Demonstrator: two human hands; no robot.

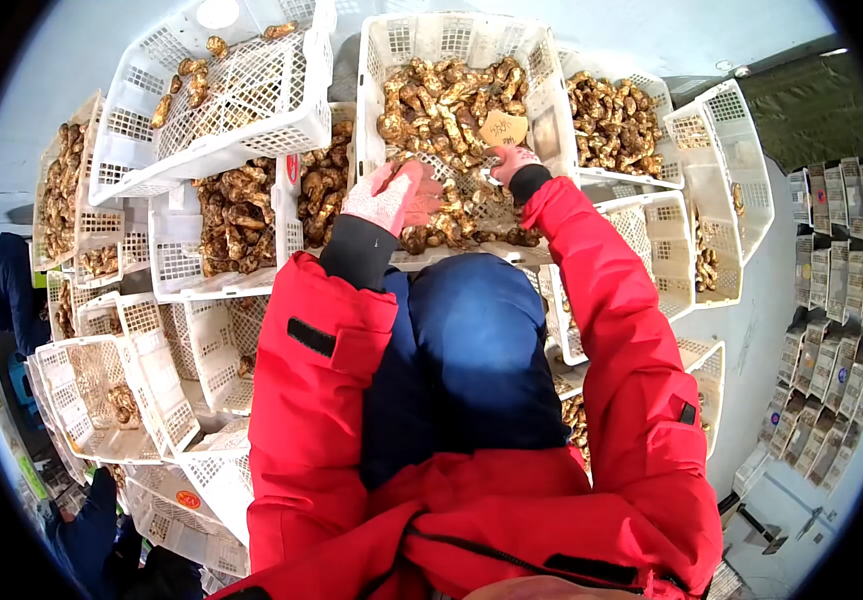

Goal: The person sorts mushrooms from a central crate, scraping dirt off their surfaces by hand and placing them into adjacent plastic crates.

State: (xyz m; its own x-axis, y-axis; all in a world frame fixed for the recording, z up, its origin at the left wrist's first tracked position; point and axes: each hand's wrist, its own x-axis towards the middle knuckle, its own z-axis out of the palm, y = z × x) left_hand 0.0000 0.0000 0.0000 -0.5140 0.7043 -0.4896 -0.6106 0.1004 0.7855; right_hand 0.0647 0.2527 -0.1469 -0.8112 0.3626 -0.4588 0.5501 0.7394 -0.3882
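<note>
In front of me stands a white plastic crate (371,60) holding brown, thick-stemmed mushrooms (441,100). My left hand (396,195), in a pale pinkish work glove, reaches over the near left part of this crate. Its fingers are stretched out above the mushrooms, and nothing shows in its grasp. My right hand (513,162), gloved alike, is at the crate's right side with its fingers curled inward. Whatever lies between those fingertips is too small to make out. Just beyond them a tan paper tag (504,128) with writing rests on the mushrooms.
At upper left, a tilted crate (306,90) with a few mushrooms sits over fuller ones. More mushroom crates (666,95) stand to the right, and stacked crates (81,345) to the left. Bundled packs (831,280) lie at far right. Another person's dark sleeve (91,530) shows at lower left.
</note>
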